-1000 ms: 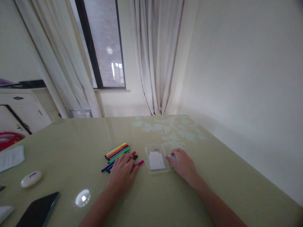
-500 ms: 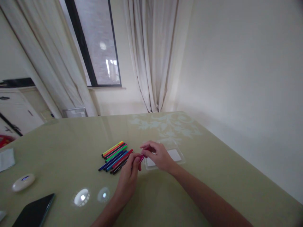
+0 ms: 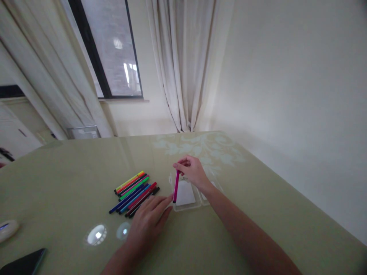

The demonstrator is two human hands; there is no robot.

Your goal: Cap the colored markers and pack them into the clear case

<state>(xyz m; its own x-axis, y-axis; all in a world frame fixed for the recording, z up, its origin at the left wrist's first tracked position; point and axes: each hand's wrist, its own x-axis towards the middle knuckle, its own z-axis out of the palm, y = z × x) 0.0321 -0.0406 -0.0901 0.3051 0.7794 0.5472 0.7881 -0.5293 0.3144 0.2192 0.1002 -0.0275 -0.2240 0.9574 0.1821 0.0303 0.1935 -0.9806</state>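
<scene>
On the table, the left hand lies flat, fingers spread loosely, beside the pens. Clear case sits open just right of them. Right hand pinches a pink pen upright over the case.

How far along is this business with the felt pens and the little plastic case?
Early, it seems. Done: the clear plastic case lies open on the table, with only a white card visible inside. In hand: the right hand holds one magenta pen nearly upright at the case's near-left edge; the left hand rests flat beside it. Left: the row of coloured pens lies outside the case.
</scene>
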